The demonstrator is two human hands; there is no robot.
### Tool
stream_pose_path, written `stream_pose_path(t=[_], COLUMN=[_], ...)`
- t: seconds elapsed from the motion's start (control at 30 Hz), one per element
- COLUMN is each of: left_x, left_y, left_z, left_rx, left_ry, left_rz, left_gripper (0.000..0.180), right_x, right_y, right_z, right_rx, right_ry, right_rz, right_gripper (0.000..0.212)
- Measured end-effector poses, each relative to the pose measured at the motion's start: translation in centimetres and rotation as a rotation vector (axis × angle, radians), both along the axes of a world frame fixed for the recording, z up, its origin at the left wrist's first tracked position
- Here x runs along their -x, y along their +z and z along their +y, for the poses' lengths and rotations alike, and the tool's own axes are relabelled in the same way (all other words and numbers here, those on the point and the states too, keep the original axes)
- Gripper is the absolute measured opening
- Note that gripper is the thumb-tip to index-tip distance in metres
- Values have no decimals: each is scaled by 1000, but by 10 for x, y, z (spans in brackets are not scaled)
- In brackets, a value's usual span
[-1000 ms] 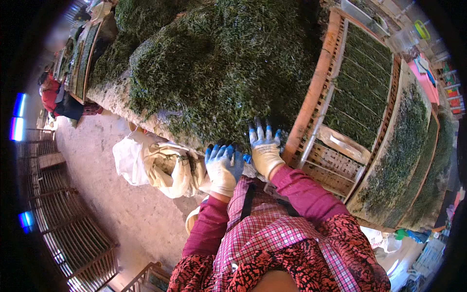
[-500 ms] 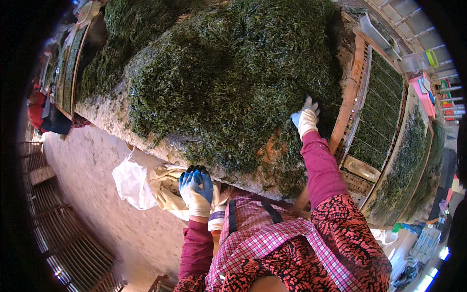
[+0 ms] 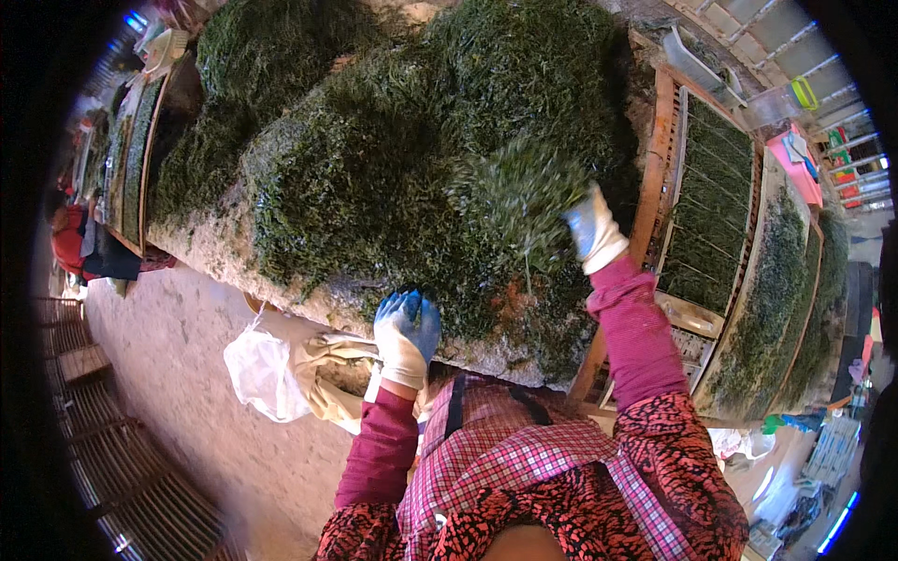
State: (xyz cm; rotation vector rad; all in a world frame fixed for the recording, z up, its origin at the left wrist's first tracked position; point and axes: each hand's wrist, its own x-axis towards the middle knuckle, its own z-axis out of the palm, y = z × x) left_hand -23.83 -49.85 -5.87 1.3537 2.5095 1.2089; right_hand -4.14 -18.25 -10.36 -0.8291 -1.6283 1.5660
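A big heap of dark green, stringy plant strands (image 3: 346,178) covers the table before me. My right hand (image 3: 593,232), in a white and blue glove, holds a loose clump of green strands (image 3: 519,196) over the heap's right part. That clump is smeared by motion, and it hides some of my fingertips. At the heap's near edge lies my left hand (image 3: 406,335), gloved alike, its fingers stretched forward against the strands with nothing gripped.
Right of the heap stands a wooden-edged frame (image 3: 655,159) beside a tray of green strands (image 3: 706,201). A white plastic bag (image 3: 262,369) hangs below the table's near edge. Another person (image 3: 73,234) in red is at far left, above slatted racks (image 3: 131,449).
My right hand has lifted a clump of green strands off the heap. My left hand has moved up and right, from below the table's edge onto the heap's near edge.
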Motion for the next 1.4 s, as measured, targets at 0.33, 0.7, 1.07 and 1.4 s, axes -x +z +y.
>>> stream_pose_path(t=[0.33, 0.7, 1.07, 1.4], left_x=[-20, 14, -13, 41], left_y=[70, 158, 137, 195], left_z=[73, 143, 89, 85], left_rx=[-530, -763, -331, -14], left_ry=[-145, -505, -906, -705], left_rz=[-768, -1578, -1390, -1393], left_gripper=[30, 65, 59, 29], right_x=[32, 58, 40, 25], right_y=[244, 312, 138, 129], right_z=[9, -83, -7, -34], right_rx=[-635, -1111, 393, 208], right_ry=[49, 408, 371, 371], right_rz=[-785, -728, -56, 89], right_gripper=[45, 63, 32, 42])
